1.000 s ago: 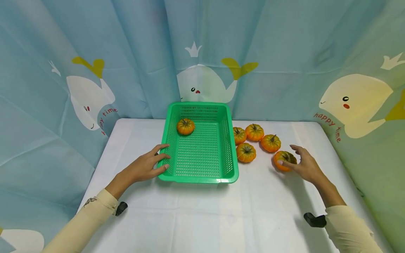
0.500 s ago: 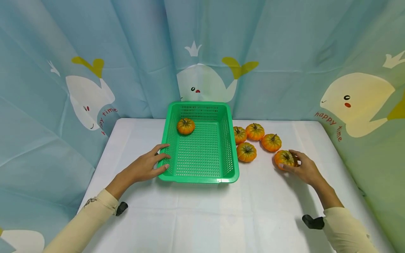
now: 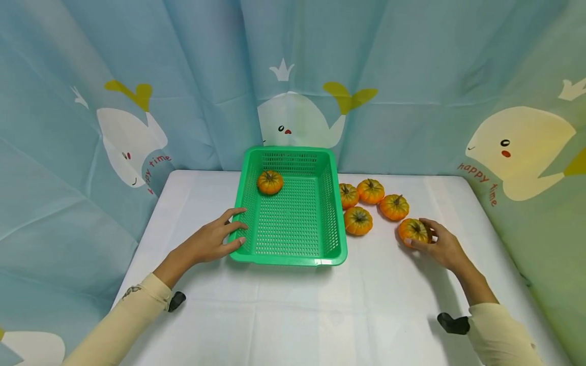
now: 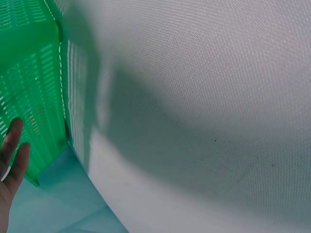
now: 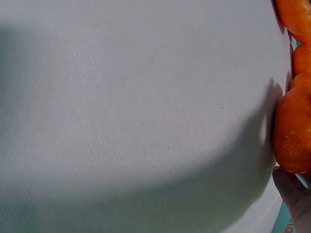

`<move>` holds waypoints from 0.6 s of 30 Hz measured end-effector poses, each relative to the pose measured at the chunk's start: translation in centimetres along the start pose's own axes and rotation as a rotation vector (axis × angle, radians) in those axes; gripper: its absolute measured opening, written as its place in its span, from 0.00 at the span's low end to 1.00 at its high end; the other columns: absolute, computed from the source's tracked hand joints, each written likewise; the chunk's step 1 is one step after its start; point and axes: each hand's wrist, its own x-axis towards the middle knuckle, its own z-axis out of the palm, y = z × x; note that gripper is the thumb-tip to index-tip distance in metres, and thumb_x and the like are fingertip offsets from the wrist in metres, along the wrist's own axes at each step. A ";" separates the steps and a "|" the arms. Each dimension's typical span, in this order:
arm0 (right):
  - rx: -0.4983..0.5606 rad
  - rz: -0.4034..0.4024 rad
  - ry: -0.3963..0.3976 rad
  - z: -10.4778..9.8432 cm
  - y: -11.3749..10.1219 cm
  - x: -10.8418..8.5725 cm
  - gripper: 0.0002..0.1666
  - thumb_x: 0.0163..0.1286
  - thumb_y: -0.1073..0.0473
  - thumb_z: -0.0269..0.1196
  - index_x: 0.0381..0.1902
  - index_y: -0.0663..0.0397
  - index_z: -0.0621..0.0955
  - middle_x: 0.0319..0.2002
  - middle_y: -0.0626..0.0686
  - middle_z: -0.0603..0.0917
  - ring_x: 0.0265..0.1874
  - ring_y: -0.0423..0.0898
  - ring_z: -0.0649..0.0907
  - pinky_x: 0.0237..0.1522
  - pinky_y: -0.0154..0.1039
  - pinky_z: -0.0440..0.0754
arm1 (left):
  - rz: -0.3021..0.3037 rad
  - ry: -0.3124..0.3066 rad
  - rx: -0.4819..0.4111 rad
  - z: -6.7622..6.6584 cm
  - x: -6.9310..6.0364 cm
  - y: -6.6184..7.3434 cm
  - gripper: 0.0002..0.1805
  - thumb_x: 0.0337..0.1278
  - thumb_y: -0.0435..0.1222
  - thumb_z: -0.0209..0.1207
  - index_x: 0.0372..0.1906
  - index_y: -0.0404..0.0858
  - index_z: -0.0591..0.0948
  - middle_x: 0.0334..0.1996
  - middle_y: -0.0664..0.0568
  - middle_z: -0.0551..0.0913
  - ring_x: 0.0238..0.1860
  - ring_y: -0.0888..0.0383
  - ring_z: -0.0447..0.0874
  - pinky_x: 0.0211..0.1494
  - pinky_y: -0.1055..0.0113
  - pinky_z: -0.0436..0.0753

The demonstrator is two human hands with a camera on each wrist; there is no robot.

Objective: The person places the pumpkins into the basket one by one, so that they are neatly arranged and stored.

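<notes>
My right hand [image 3: 441,246] holds a small orange pumpkin [image 3: 413,230] on the table, the thumb at its near side and the fingers at its far right side. In the right wrist view the same pumpkin [image 5: 292,131] shows at the right edge, with the thumb [image 5: 290,191] against it. At the left rim of a green plastic basket [image 3: 287,260] rests my left hand [image 3: 211,240], its fingers spread and lying loosely over the edge. One pumpkin [image 3: 270,182] sits inside the basket, near the far left corner.
Several more pumpkins stand between the basket and my right hand, among them a near one [image 3: 358,220] and a far one [image 3: 371,191]. The white-covered table [image 3: 293,315] meets a blue whale-print curtain [image 3: 192,101] at the back and sides.
My right hand has closed its thumb and fingers around the nearest pumpkin, which stays about where it was. The left hand and the basket have not visibly moved.
</notes>
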 end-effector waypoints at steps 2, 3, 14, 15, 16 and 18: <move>-0.003 0.000 -0.012 -0.1 0.0 0.0 0.52 0.67 0.43 0.69 0.74 0.69 0.60 0.68 0.78 0.64 0.61 0.76 0.68 0.57 0.72 0.68 | -0.001 -0.001 -0.001 0.0 0.0 0.0 0.20 0.71 0.48 0.58 0.58 0.42 0.82 0.75 0.47 0.61 0.53 0.48 0.84 0.51 0.51 0.84; -0.005 -0.001 -0.016 -0.1 0.0 0.0 0.52 0.67 0.43 0.69 0.74 0.69 0.60 0.69 0.77 0.64 0.61 0.76 0.68 0.57 0.72 0.68 | -0.001 -0.002 -0.002 0.0 0.0 0.1 0.20 0.71 0.48 0.58 0.58 0.41 0.82 0.75 0.47 0.61 0.53 0.48 0.84 0.51 0.51 0.83; -0.013 -0.047 0.019 0.0 -0.1 -0.2 0.48 0.65 0.49 0.71 0.72 0.68 0.63 0.65 0.74 0.70 0.55 0.70 0.73 0.50 0.61 0.77 | 0.001 0.000 -0.004 -0.2 0.0 0.2 0.20 0.70 0.47 0.58 0.58 0.41 0.82 0.75 0.46 0.62 0.52 0.48 0.84 0.50 0.52 0.84; -0.018 -0.053 0.027 0.0 -0.2 -0.2 0.48 0.65 0.49 0.71 0.72 0.68 0.64 0.64 0.74 0.70 0.54 0.69 0.74 0.49 0.59 0.77 | 0.002 0.001 -0.005 -0.2 -0.1 0.2 0.19 0.70 0.47 0.58 0.58 0.41 0.82 0.75 0.46 0.62 0.52 0.48 0.84 0.50 0.52 0.84; -0.019 -0.057 0.033 -0.1 -0.3 -0.2 0.48 0.65 0.49 0.71 0.72 0.68 0.64 0.64 0.74 0.71 0.53 0.69 0.74 0.48 0.57 0.77 | 0.003 0.003 -0.005 -0.2 -0.1 0.2 0.19 0.70 0.47 0.58 0.58 0.41 0.82 0.75 0.46 0.62 0.52 0.48 0.85 0.50 0.52 0.84; -0.021 -0.069 0.050 -0.2 -0.6 -0.2 0.47 0.65 0.50 0.72 0.72 0.69 0.64 0.63 0.73 0.72 0.52 0.68 0.75 0.47 0.55 0.77 | 0.005 0.005 -0.007 -0.2 0.0 0.1 0.19 0.70 0.47 0.58 0.58 0.41 0.82 0.75 0.46 0.62 0.51 0.48 0.85 0.49 0.52 0.84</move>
